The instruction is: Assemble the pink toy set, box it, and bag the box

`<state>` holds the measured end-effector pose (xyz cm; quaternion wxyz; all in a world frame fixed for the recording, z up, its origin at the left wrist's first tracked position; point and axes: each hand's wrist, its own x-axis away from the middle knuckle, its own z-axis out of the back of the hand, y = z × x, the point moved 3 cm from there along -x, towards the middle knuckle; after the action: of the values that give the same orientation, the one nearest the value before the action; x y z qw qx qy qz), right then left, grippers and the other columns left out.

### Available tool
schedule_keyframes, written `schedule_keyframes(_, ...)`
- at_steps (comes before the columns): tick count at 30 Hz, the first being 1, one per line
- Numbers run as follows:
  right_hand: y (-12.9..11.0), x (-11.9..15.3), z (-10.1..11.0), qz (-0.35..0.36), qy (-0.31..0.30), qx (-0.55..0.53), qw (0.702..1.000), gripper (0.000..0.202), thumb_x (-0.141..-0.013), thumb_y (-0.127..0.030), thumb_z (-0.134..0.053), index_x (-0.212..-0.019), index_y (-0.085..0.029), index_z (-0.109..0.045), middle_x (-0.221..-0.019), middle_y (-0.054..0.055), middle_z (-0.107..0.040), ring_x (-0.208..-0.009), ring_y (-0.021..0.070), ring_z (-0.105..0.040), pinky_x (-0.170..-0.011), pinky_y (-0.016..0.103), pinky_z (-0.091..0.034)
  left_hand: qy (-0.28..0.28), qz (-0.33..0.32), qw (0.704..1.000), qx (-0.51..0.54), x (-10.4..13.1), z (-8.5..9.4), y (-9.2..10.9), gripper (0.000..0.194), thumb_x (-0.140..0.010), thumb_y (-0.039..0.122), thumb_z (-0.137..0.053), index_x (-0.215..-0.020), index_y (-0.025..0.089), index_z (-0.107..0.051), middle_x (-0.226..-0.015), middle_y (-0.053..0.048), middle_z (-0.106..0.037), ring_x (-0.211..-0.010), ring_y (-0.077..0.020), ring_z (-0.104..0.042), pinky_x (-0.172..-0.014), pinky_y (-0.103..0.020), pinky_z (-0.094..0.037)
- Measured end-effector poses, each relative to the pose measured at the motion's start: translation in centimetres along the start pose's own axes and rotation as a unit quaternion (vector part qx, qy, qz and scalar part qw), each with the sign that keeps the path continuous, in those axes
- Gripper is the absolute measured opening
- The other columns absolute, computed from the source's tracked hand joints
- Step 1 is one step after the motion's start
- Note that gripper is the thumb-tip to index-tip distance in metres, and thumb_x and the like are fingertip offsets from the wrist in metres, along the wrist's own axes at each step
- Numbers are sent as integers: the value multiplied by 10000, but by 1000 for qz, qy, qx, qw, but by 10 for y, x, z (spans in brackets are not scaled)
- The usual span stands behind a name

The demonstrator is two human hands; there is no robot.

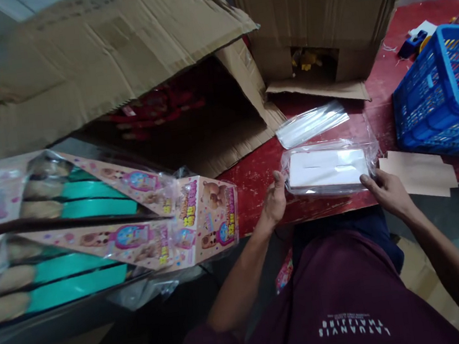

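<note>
Between my hands, at the table's front edge, is a white box (326, 169) with a thin slit line across its upper face, inside a loose clear plastic bag (370, 143). My left hand (275, 198) closes on the bag's left end, thumb pointing up and fingers partly hidden. At the lower right corner my right hand (387, 190) grips the bag and box, thumb on top, with the other fingers mostly out of sight. Just behind lies a stack of clear plastic sleeves (312, 124). A flat brown cardboard piece (417, 172) lies beside my right hand.
On the left stand printed display boxes (214, 218) holding green and tan items under plastic. A large open carton (123, 56) with red items and another carton (318, 10) with a cut-out stand behind. A blue plastic basket (421, 98) sits right on the red table (250, 169).
</note>
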<state>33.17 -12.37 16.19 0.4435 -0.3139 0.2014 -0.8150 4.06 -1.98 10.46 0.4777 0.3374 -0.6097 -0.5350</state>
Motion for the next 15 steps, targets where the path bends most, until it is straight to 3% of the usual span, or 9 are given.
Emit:
schedule_keyframes(3,6,-6,-8,-4,22,-16,1000,891,-705,-975,-436,-784,-96,-560,-709,66,-528,-696,68,-404,-675,242,-274,5,3,971,-239,-3,2,10,1105,-708,1107,-264,-993,140,-718,-1024,-213,-716,-1036,-390,-671,-918,-486,-482)
schedule_keyframes(6,10,-21,-8,-5,92,-37,995,815,-681,-836,-630,-1056,-113,-657,-948,86,-653,-810,93,-490,-755,235,-330,50,-13,944,-327,-15,7,11,871,-812,893,-415,-1054,119,-732,-1022,-203,-723,-1005,-399,-683,-871,-483,-471)
schedule_keyframes(8,10,-31,-4,-1,132,-71,989,729,-681,-724,-665,-1092,-122,-661,-1019,87,-666,-839,98,-511,-787,244,-354,116,-70,957,-255,-25,10,11,722,-860,708,-478,-1117,91,-749,-1162,-204,-721,-1107,-364,-690,-956,-462,-494)
schedule_keyframes(10,8,-39,5,10,159,-126,979,604,-704,-661,-639,-950,-110,-638,-899,59,-635,-776,79,-495,-753,243,-376,168,-128,967,-140,-32,13,12,611,-877,603,-557,-1100,74,-766,-1188,-196,-722,-1088,-293,-710,-950,-381,-530)
schedule_keyframes(12,6,-41,19,28,202,-172,964,580,-734,-673,-627,-837,-105,-573,-776,28,-565,-708,56,-467,-701,231,-380,185,-176,966,-48,-36,15,17,480,-930,532,-622,-1007,89,-790,-1091,-160,-747,-993,-219,-726,-887,-294,-547)
schedule_keyframes(15,2,-34,39,60,277,-176,943,638,-745,-724,-665,-849,-98,-605,-789,24,-581,-735,48,-502,-738,223,-398,219,-220,950,32,-36,17,29,396,-945,535,-719,-939,152,-821,-933,-78,-754,-821,-124,-698,-779,-203,-529)
